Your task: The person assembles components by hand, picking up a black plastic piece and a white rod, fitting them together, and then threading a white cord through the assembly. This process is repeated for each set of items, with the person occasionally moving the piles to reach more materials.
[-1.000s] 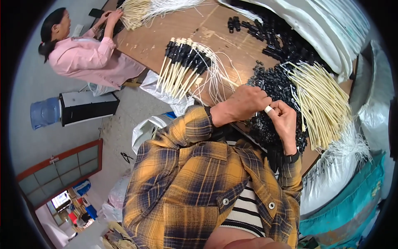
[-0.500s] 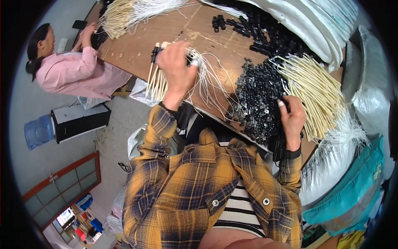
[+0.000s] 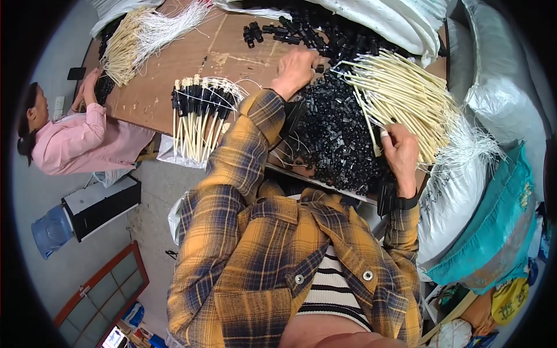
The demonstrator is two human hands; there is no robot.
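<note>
Slim cream tubes with thin white wires lie fanned beside a heap of small glossy black plastic pieces, the right hand curled at the tubes' edge and the left hand bent at the heap's far side; whether either grasps anything, I cannot tell. Beneath spreads a scuffed brown wooden table, a crinkled white sack and grey floor beyond.

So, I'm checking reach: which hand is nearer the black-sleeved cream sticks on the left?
Left. The left hand is right of those sticks; the right hand is farther right, beyond the small black parts.
</note>
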